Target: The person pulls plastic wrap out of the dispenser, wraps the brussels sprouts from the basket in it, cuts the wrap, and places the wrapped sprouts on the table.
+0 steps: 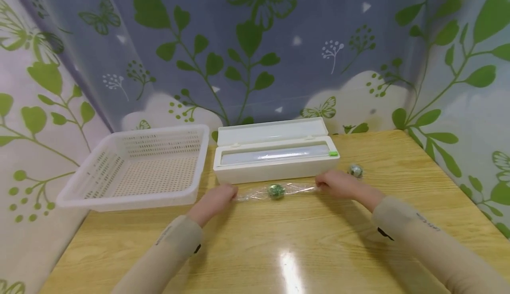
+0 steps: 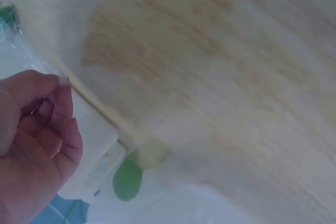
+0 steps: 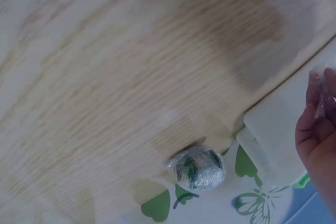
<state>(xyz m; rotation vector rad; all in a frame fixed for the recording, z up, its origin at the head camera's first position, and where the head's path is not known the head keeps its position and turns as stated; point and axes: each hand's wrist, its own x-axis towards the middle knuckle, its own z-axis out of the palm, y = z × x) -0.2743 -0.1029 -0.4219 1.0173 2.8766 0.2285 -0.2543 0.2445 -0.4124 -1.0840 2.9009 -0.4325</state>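
A small round green item (image 1: 276, 191) sits in the middle of a stretch of clear plastic wrap (image 1: 296, 188) twisted to both sides. My left hand (image 1: 216, 201) pinches the wrap's left end between thumb and fingertips, as the left wrist view also shows for that hand (image 2: 39, 124). At the other end my right hand (image 1: 338, 183) pinches the wrap; in the right wrist view a bit of film shows between the fingers of this hand (image 3: 320, 124). Right behind the wrap stands a long white box (image 1: 275, 172), its lid (image 1: 272, 132) raised, with a film roll (image 1: 275, 154) inside.
A white slotted plastic basket (image 1: 155, 199) stands at the left of the wooden table (image 1: 247, 254). Beyond my right hand lies a second wrapped ball (image 1: 356, 171), green and shiny in the right wrist view. A patterned curtain (image 1: 191, 32) hangs behind the table.
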